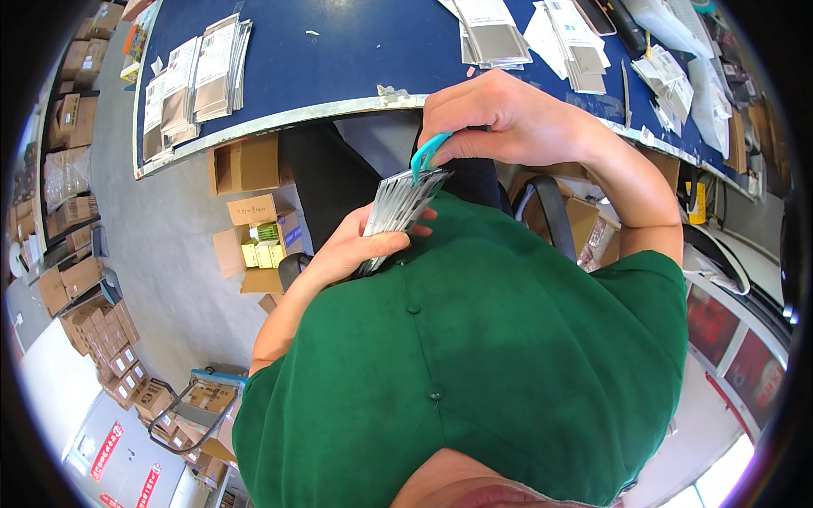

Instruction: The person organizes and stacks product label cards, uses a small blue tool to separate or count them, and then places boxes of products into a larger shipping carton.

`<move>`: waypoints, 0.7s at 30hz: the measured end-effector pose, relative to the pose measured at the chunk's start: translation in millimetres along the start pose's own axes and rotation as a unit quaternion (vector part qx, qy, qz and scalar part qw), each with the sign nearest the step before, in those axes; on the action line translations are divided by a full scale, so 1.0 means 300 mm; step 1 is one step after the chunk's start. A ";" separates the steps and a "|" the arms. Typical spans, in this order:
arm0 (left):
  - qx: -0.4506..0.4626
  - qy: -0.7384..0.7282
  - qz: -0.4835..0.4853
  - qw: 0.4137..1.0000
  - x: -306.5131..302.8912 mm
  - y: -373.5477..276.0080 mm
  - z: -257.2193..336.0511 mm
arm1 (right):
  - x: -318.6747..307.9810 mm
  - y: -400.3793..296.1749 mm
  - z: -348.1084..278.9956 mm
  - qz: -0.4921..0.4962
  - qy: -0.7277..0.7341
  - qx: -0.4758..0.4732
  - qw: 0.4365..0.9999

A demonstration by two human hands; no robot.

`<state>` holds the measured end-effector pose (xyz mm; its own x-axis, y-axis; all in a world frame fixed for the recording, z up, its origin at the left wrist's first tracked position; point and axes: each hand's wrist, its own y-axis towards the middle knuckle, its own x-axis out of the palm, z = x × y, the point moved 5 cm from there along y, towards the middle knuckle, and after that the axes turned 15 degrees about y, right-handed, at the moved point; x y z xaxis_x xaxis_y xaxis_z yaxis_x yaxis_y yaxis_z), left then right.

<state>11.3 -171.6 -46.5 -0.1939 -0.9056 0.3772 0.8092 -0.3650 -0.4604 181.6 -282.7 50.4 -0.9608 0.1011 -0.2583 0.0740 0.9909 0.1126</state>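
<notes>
My left hand (362, 242) grips a thick stack of thin envelopes or packets (401, 206) close to my chest, the thumb on the near face and fingertips showing beyond it. Above the stack, my right hand (486, 120) pinches a teal looped band (427, 155), which looks like an elastic band. The band's lower end reaches the top edges of the stack. Whether it passes around any of them cannot be made out. Both hands are in front of the table's near edge, over my lap.
Labelled packets lie in piles on the blue table (305, 70): a left pile (216, 70), a back pile (495, 38) and a right pile (578, 51). An open carton (260, 251) with small yellow boxes stands on the floor at left. A chair armrest (551, 213) is at right.
</notes>
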 end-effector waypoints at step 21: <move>-0.005 0.024 -0.024 0.999 -0.006 0.018 -0.018 | 0.008 0.002 0.016 -0.022 -0.053 -0.013 0.998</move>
<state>13.1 -173.2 -54.1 -0.2586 -0.8965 0.3597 0.7927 -0.4097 -0.4515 180.6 -281.4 45.2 -0.9290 0.0676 -0.3639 0.0236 0.9920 0.1239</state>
